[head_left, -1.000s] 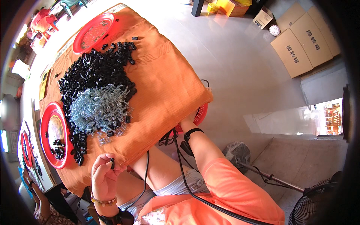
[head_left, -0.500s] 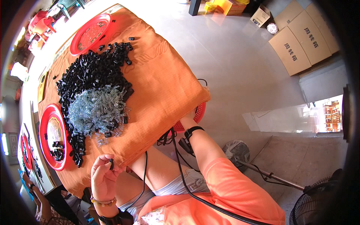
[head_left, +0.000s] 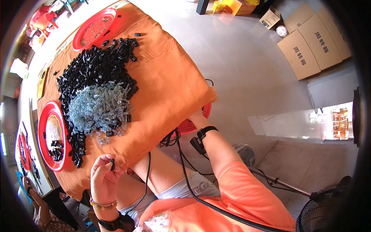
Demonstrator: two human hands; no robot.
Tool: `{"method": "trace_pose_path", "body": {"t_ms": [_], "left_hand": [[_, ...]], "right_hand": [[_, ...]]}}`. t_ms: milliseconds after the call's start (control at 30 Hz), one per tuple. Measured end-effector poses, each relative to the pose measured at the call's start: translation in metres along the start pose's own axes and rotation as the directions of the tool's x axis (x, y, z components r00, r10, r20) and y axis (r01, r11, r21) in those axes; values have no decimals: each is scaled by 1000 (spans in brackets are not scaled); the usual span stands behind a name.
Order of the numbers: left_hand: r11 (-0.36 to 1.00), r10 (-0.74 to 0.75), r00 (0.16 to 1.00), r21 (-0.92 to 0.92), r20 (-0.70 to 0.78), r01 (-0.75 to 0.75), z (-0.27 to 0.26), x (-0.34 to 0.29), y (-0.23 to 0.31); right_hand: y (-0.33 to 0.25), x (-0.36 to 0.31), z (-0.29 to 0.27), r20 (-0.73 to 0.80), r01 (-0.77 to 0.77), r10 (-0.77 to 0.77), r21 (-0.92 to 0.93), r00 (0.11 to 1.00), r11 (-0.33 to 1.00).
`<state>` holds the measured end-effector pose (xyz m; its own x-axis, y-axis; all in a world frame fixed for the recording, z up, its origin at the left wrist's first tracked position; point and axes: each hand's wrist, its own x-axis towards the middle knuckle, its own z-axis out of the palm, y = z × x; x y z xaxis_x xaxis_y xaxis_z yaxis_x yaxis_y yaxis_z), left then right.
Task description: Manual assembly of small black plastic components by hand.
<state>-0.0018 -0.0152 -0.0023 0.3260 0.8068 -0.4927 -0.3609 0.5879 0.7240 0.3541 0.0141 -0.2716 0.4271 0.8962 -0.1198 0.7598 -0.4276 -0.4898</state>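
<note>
My left hand is at the near edge of the table, its thumb and fingers pinched on a small black plastic part. My right hand reaches down into a red perforated basket below the table's right corner; its fingers are hidden there. On the orange tablecloth lies a large heap of small black plastic parts. Against its near side sits a pile of small metal springs, with a few black parts among them.
A red-rimmed tray with several black parts stands on the left; another red tray is at the far end. Black cables hang by my legs. Cardboard boxes and a fan stand at right. Another person's arm shows lower left.
The whole view has shifted slightly. My left hand still pinches the black part, and my right hand stays down in the basket.
</note>
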Motion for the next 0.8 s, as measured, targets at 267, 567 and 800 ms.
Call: {"method": "trace_pose_path", "body": {"t_ms": [267, 567, 800], "left_hand": [[996, 7, 999, 85, -47, -3, -4, -5, 0], [997, 21, 999, 71, -46, -18, 1, -4, 0], [1000, 25, 1000, 12, 13, -25, -8, -7, 1]], "right_hand": [[29, 12, 9, -143, 255, -238, 118, 961, 960], [37, 27, 13, 81, 2, -35, 379, 996, 925], [96, -18, -2, 281, -235, 92, 533, 955, 813]]}}
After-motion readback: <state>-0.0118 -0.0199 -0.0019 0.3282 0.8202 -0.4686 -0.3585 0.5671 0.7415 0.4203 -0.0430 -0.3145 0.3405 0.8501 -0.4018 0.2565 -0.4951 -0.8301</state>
